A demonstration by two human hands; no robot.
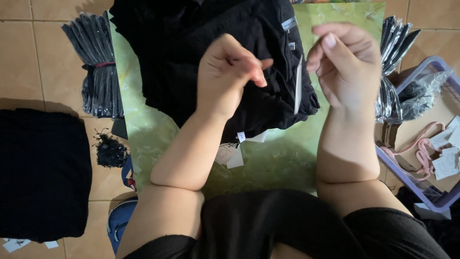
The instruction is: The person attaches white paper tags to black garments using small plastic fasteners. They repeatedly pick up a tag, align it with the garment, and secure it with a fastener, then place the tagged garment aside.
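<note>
My left hand [229, 72] is raised over a stack of folded black garments [191, 52], its fingers curled with the thumb pressed against the fingertips, as if pinching something too small to see. My right hand [346, 62] is raised beside it, fingers bent, holding the top of a thin white tag [298, 85] that hangs down edge-on over the garments. The stack lies on a green marbled board [282, 153]. A few small white tags [230, 154] lie on the board near my left forearm.
Bundles of dark plastic bags [98, 72] lie on the tiled floor at the left, and more bundled bags [395, 67] at the right. A lilac basket [426, 144] holds tags and pink cords. A black fabric pile [40, 172] sits at left, and a clump of black threads [110, 149].
</note>
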